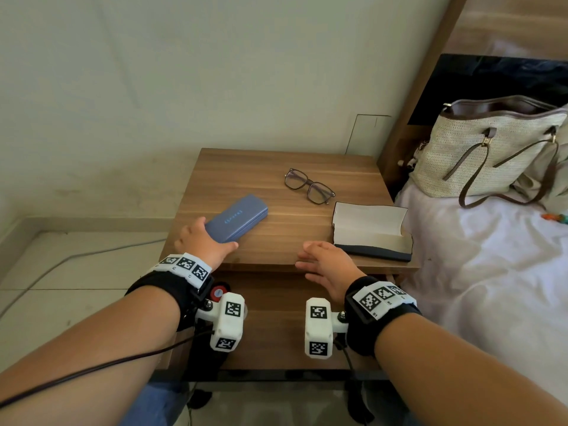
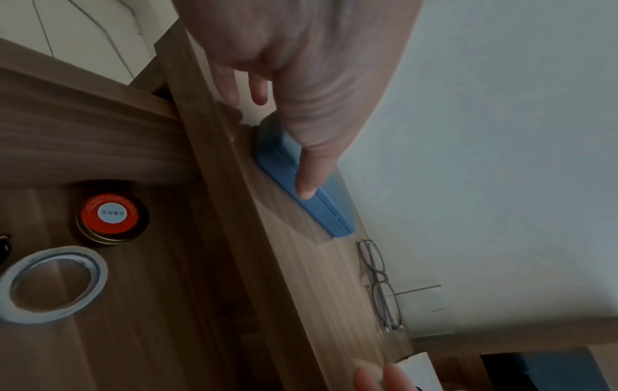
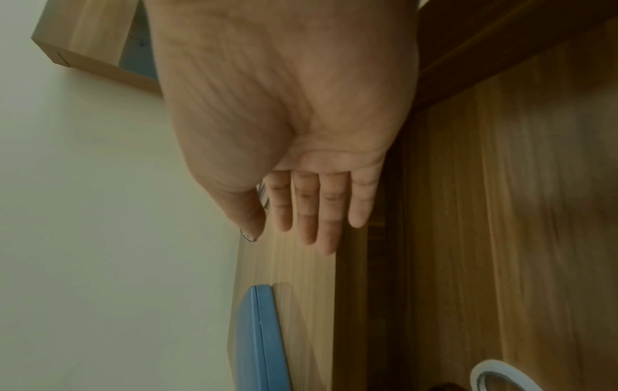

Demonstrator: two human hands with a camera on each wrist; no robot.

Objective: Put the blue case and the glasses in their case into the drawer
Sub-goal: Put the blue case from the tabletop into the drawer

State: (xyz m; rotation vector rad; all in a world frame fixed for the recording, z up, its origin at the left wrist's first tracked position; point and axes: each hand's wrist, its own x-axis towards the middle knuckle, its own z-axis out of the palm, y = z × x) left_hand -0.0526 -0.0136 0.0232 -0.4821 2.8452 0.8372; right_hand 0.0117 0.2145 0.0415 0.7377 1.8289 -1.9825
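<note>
Left hand (image 1: 204,242) has its thumb and fingers wrapped round the near end of the blue case (image 1: 236,218) on the nightstand top (image 1: 246,176), so I'd lift it level before lowering into the open drawer (image 2: 160,304), while the right hand (image 1: 325,264) hovers flat with fingers straight, holding nothing.

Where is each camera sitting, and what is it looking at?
Head: on the person's head, looking down at the nightstand; both forearms and hands show.
Left wrist: under the left hand, looking along it at the blue case it grips.
Right wrist: under the right hand, looking along its straight fingers over the nightstand's front edge.
Shared: all three views show the blue case; the head and left wrist views also show the glasses.
</note>
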